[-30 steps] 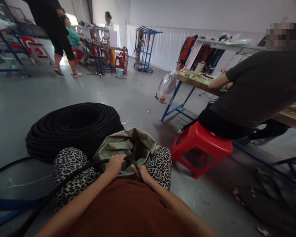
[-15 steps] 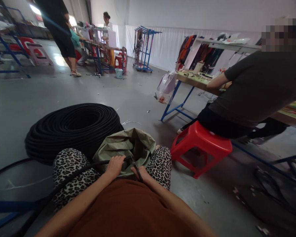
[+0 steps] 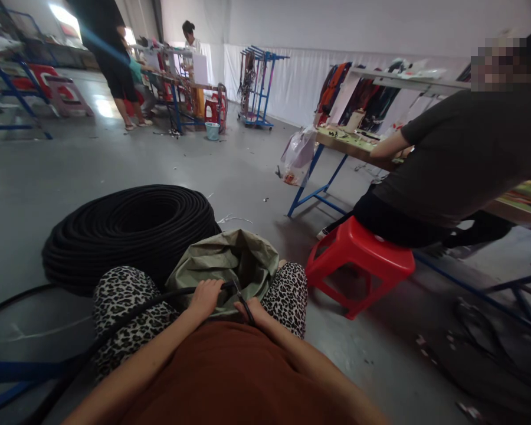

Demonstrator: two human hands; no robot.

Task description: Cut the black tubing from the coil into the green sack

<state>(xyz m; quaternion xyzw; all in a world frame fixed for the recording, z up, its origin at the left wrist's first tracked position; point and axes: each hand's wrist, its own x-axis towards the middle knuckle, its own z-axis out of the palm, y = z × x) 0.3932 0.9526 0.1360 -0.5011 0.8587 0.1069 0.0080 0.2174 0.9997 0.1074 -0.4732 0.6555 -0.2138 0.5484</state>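
Observation:
My left hand (image 3: 206,297) is closed around a thick black rope (image 3: 153,299), a short way from its end. My right hand (image 3: 253,311) grips scissors (image 3: 243,300) with dark handles. Their narrow metal tip meets the rope's end, though the exact contact is too small to make out. Beneath both hands, a crumpled olive-green sack (image 3: 203,255) stands with its mouth spread between my knees. From my left hand the rope runs over my left thigh and down to the lower left. A large coil of black rope (image 3: 88,230) lies on the floor beyond my left knee.
A person in a dark shirt (image 3: 464,153) sits on a red stool (image 3: 367,248) at a worktable (image 3: 336,140) on the right. A blue metal frame (image 3: 22,370) is at lower left. Blue racks (image 3: 261,88) and other people are farther back.
The scissors have tilted slightly at the rope's end, while both hands stay in nearly the same place. The standing person in the background has shifted their feet.

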